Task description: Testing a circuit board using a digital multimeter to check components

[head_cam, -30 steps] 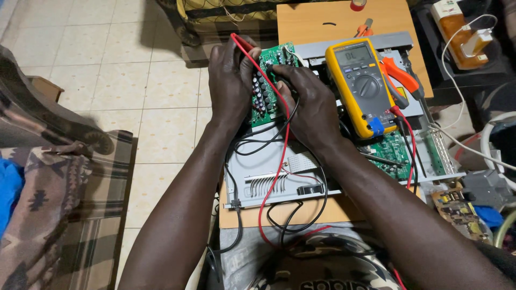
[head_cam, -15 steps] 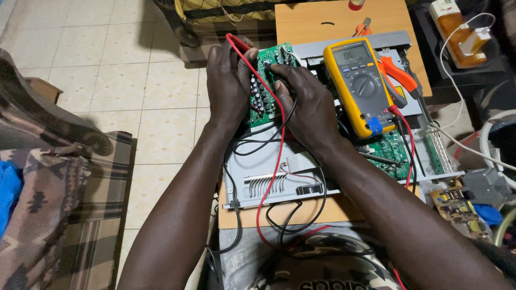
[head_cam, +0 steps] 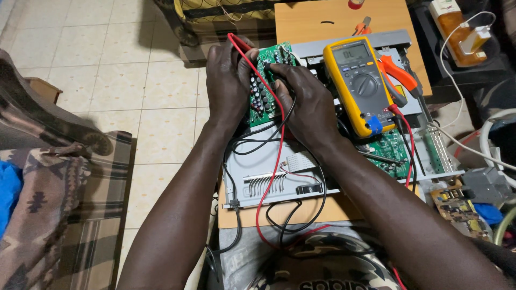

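Observation:
A green circuit board (head_cam: 264,88) with dark capacitors stands tilted up between my hands over an open grey metal chassis (head_cam: 279,180). My left hand (head_cam: 228,80) grips the board's left edge and pinches the red test probe (head_cam: 236,42) against it. My right hand (head_cam: 306,99) presses the black probe onto the board's top right. Red and black leads (head_cam: 271,177) trail down toward my lap and back to a yellow multimeter (head_cam: 359,83) lying on the chassis just right of my right hand.
Orange-handled pliers (head_cam: 398,78) lie right of the meter. A second green board (head_cam: 389,150) sits inside the chassis. A wooden board (head_cam: 322,19) lies behind. Loose boards and white cables (head_cam: 467,145) crowd the right. A patterned armchair (head_cam: 59,182) stands left on the tiled floor.
Both hands stay on the board with the probes; only small shifts of the fingers and of the view.

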